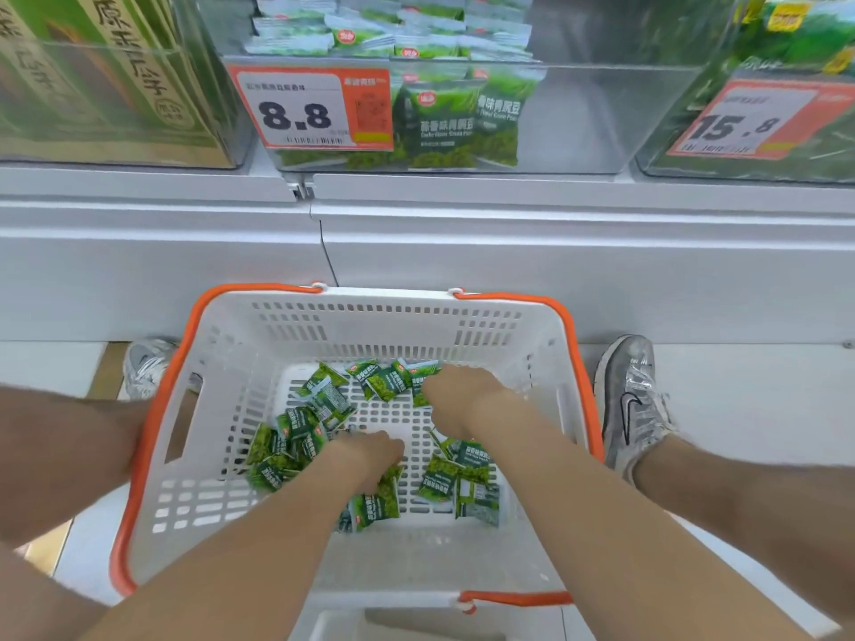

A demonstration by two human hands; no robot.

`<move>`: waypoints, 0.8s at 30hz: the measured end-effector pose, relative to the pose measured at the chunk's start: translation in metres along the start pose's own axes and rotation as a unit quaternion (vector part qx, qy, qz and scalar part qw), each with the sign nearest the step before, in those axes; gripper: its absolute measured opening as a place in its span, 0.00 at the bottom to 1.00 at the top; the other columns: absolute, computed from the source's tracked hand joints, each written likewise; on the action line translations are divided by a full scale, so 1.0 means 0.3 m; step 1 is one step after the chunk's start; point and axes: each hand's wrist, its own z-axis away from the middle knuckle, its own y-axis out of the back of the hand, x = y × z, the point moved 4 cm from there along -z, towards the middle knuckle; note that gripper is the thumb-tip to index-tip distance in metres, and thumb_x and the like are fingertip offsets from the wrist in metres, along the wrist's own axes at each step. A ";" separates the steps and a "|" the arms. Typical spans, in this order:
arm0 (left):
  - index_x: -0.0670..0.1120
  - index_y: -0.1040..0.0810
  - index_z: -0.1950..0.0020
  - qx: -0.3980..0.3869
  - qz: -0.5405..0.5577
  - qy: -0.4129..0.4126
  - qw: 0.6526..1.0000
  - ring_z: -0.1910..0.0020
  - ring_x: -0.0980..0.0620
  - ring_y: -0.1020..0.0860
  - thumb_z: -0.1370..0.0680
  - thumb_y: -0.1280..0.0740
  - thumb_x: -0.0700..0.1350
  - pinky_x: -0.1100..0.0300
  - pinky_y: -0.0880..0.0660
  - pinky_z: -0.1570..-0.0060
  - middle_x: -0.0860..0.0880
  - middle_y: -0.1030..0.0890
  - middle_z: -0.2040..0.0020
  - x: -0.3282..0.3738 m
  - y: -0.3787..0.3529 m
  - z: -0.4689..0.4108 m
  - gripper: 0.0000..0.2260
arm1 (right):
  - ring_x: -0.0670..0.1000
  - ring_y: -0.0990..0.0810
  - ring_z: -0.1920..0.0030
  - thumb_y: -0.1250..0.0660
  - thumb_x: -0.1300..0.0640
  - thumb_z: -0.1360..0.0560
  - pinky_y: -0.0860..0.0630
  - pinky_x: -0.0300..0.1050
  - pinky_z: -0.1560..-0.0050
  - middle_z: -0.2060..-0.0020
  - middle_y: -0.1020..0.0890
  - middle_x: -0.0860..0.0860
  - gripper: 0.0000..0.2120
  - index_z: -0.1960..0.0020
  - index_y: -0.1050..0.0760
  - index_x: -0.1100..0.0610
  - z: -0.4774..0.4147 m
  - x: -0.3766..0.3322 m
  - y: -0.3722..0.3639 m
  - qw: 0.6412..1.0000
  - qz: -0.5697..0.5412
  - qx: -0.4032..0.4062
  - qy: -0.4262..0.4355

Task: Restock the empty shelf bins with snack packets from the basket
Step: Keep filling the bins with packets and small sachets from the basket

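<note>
Two price tags, packet print and a shoe logo at a shop shelf.

An orange-and-white paper price tag (305,108) on the middle clear plastic shelf bin (578,122) reads "8.8" in large black digits. It has a barcode beneath, and its small print is blurred. A second orange-and-white tag (740,122) on the right clear bin (823,164) reads "15.8". Green foil snack packets (439,127) in the middle bin carry white Chinese characters and the English words "Green Peas". A green-and-beige box (115,62) at left bears large black Chinese characters. A grey mesh sports shoe (634,400) shows a black Nike swoosh.
</note>
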 end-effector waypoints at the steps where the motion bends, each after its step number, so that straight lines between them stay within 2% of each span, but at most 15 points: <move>1: 0.44 0.33 0.24 0.001 -0.008 0.007 1.000 0.41 0.41 0.22 0.17 0.33 0.39 0.47 0.23 0.48 0.43 0.26 0.33 0.001 -0.002 -0.004 0.22 | 0.55 0.25 0.60 0.40 0.65 0.20 0.25 0.50 0.58 0.59 0.28 0.52 0.05 0.52 0.29 0.57 -0.002 -0.005 -0.004 1.000 0.007 -0.003 0.003; 4: 0.39 0.28 0.30 -0.011 -0.019 0.019 1.000 0.41 0.41 0.22 0.15 0.34 0.43 0.49 0.27 0.45 0.42 0.22 0.36 0.005 0.002 0.000 0.16 | 0.56 0.25 0.56 0.39 0.64 0.20 0.27 0.50 0.57 0.60 0.31 0.51 0.04 0.49 0.30 0.56 -0.014 -0.017 -0.018 1.000 0.010 -0.017 0.009; 8: 0.42 0.22 0.37 0.020 -0.025 0.020 0.999 0.35 0.40 0.25 0.16 0.33 0.47 0.48 0.28 0.37 0.43 0.22 0.38 -0.016 0.012 -0.001 0.12 | 0.55 0.26 0.59 0.39 0.66 0.21 0.28 0.50 0.58 0.61 0.31 0.51 0.05 0.52 0.30 0.56 -0.015 -0.025 -0.021 1.000 0.007 -0.024 0.011; 10: 0.45 0.24 0.32 0.036 0.025 0.014 0.999 0.32 0.40 0.29 0.15 0.34 0.48 0.46 0.31 0.32 0.43 0.23 0.34 -0.033 0.038 0.014 0.13 | 0.54 0.27 0.61 0.39 0.67 0.21 0.28 0.49 0.60 0.61 0.31 0.52 0.07 0.55 0.32 0.57 -0.008 -0.022 -0.016 1.000 0.003 -0.026 0.010; 12: 0.49 0.28 0.37 0.066 0.142 -0.004 0.988 0.37 0.40 0.25 0.15 0.36 0.46 0.47 0.28 0.36 0.43 0.23 0.36 -0.046 0.087 0.031 0.08 | 0.53 0.31 0.66 0.39 0.69 0.22 0.30 0.48 0.64 0.63 0.31 0.52 0.12 0.61 0.35 0.56 -0.011 -0.014 -0.014 0.999 -0.028 -0.031 0.013; 14: 0.51 0.30 0.41 0.112 0.268 -0.034 0.956 0.46 0.42 0.20 0.15 0.36 0.46 0.50 0.25 0.49 0.45 0.22 0.42 -0.058 0.164 0.050 0.05 | 0.52 0.31 0.67 0.38 0.68 0.23 0.32 0.46 0.66 0.63 0.30 0.53 0.11 0.60 0.34 0.57 -0.008 0.001 0.009 0.996 -0.085 -0.025 0.013; 15: 0.51 0.29 0.41 0.139 0.316 -0.051 0.937 0.51 0.42 0.20 0.15 0.35 0.46 0.51 0.23 0.53 0.46 0.22 0.45 -0.062 0.212 0.068 0.04 | 0.52 0.28 0.65 0.36 0.66 0.22 0.31 0.45 0.66 0.61 0.27 0.53 0.06 0.55 0.30 0.58 -0.006 0.010 0.023 0.992 -0.123 -0.013 0.015; 16: 0.50 0.27 0.42 0.163 0.361 -0.070 0.915 0.55 0.42 0.19 0.15 0.35 0.46 0.50 0.21 0.56 0.46 0.23 0.47 -0.062 0.262 0.094 0.04 | 0.53 0.24 0.61 0.34 0.63 0.22 0.29 0.45 0.65 0.57 0.24 0.53 0.06 0.47 0.27 0.58 0.000 0.022 0.041 0.986 -0.168 0.006 0.019; 18: 0.48 0.23 0.42 0.205 0.440 -0.097 0.869 0.63 0.44 0.16 0.16 0.31 0.47 0.49 0.17 0.62 0.44 0.21 0.49 -0.066 0.350 0.160 0.06 | 0.56 0.21 0.51 0.29 0.57 0.24 0.24 0.48 0.58 0.49 0.22 0.54 0.19 0.35 0.30 0.57 0.020 0.047 0.089 0.967 -0.249 0.051 0.029; 20: 0.46 0.21 0.43 0.266 0.474 -0.107 0.833 0.70 0.52 0.18 0.19 0.27 0.48 0.55 0.20 0.68 0.43 0.19 0.54 -0.077 0.424 0.238 0.09 | 0.54 0.22 0.50 0.25 0.54 0.25 0.23 0.49 0.53 0.51 0.22 0.50 0.26 0.31 0.30 0.55 0.050 0.071 0.147 0.945 -0.307 0.107 0.041; 22: 0.46 0.22 0.46 0.332 0.505 -0.101 0.791 0.70 0.49 0.20 0.23 0.22 0.51 0.53 0.22 0.67 0.43 0.16 0.61 -0.095 0.479 0.309 0.14 | 0.50 0.24 0.55 0.22 0.51 0.26 0.27 0.45 0.56 0.59 0.25 0.45 0.26 0.31 0.27 0.54 0.083 0.097 0.221 0.924 -0.356 0.137 0.034; 24: 0.44 0.20 0.49 0.378 0.525 -0.098 0.756 0.70 0.53 0.21 0.26 0.20 0.52 0.55 0.24 0.65 0.50 0.17 0.68 -0.107 0.529 0.379 0.16 | 0.47 0.26 0.64 0.21 0.50 0.26 0.30 0.44 0.59 0.66 0.27 0.44 0.14 0.45 0.20 0.53 0.121 0.110 0.297 0.921 -0.364 0.133 0.029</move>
